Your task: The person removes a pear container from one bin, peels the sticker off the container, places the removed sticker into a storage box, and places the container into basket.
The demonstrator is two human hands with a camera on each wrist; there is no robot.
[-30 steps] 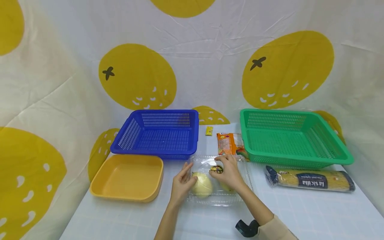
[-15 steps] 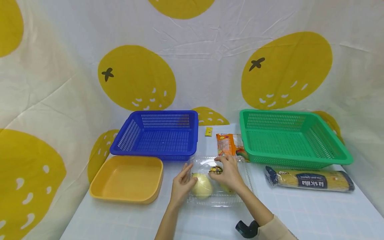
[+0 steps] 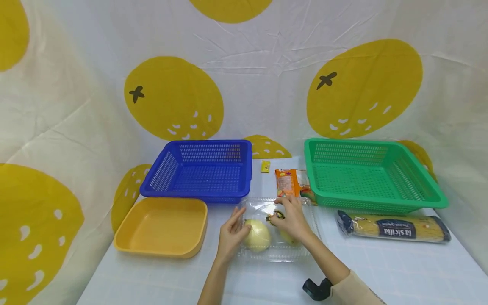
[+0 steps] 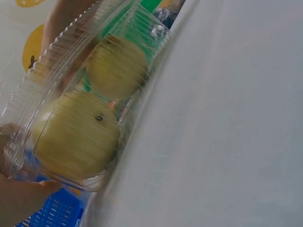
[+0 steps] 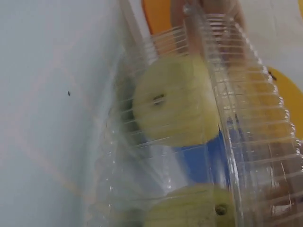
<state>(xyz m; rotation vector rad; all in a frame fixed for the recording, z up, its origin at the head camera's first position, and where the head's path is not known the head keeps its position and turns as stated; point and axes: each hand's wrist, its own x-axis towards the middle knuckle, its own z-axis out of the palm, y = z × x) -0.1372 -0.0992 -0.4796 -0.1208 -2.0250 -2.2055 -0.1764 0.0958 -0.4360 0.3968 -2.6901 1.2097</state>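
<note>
A clear plastic clamshell box (image 3: 281, 250) lies in front of me. Two pale yellow-green round fruits show through it, the left fruit (image 3: 257, 235) more fully than the right. My left hand (image 3: 230, 235) holds the box at its left end; in the left wrist view its thumb (image 4: 35, 194) lies along the end wall beside the rim. My right hand (image 3: 292, 218) bends over the lid, thumb and index finger around a dark-edged label (image 3: 277, 214), partly hidden by the hand. The right wrist view looks along the ridged box wall at both fruits.
A yellow tub (image 3: 162, 228) and blue basket (image 3: 202, 173) stand left. At right are a green basket (image 3: 354, 178) and a pasta pack (image 3: 394, 228). Behind the box lie an orange packet (image 3: 286, 182) and a small yellow sachet (image 3: 265, 166). A black elbow-shaped piece (image 3: 317, 289) sits near my right sleeve.
My right hand has shifted slightly to the right, and the label under its fingers looks different, with less of its face showing. The box and left hand stay almost where they were.
</note>
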